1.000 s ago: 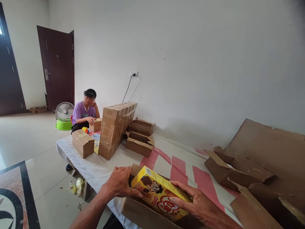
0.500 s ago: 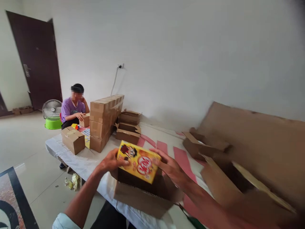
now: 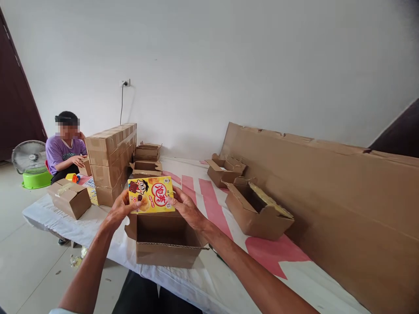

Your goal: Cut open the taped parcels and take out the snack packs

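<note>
Hands on flat yellow carton

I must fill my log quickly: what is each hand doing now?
Left hand: closed on the yellow box.
Right hand: closed on the same yellow box.

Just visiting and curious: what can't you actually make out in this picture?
Head view only.
Back of the yellow box, held by the left hand and right hand: faces away.
Its small print: too small.
Bottom of the open carton beneath: partly hidden by its near wall.
Contents of the stacked cartons: closed.
Legs of the seated person: mostly behind the table.
Wall behind the cardboard sheet: covered by it.
</note>
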A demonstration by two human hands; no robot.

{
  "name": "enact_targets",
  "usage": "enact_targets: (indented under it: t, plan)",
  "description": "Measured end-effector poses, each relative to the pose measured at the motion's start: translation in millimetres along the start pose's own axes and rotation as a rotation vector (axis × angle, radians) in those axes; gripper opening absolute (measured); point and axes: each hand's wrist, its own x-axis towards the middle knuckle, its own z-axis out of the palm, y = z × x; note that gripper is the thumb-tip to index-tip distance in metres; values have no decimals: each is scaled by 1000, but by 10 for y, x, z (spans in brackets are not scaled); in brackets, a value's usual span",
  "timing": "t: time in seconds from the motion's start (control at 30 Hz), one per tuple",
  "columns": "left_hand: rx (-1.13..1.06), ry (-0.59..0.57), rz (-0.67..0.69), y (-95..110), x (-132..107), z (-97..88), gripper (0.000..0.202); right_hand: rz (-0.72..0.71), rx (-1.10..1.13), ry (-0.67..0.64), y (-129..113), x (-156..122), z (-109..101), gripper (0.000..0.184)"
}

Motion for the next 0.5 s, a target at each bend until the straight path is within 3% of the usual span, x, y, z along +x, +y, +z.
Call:
enact_targets:
  t: [0.13,0.3,0.4,0.5]
  plan:
    - [82,89,14,196,179,-102,79,-53,-67,34,-88,192,-94,60]
    - [220,-131,-76,292,293,-79,58,-88,-109,171,-249,497,-193,68]
    - [175,-13,-3,232,301,3,62,-130,-72,214,-234,497,-103,81]
    - [103,73,65,176,335,65,70,-141,-74,141,-130,401,54,84]
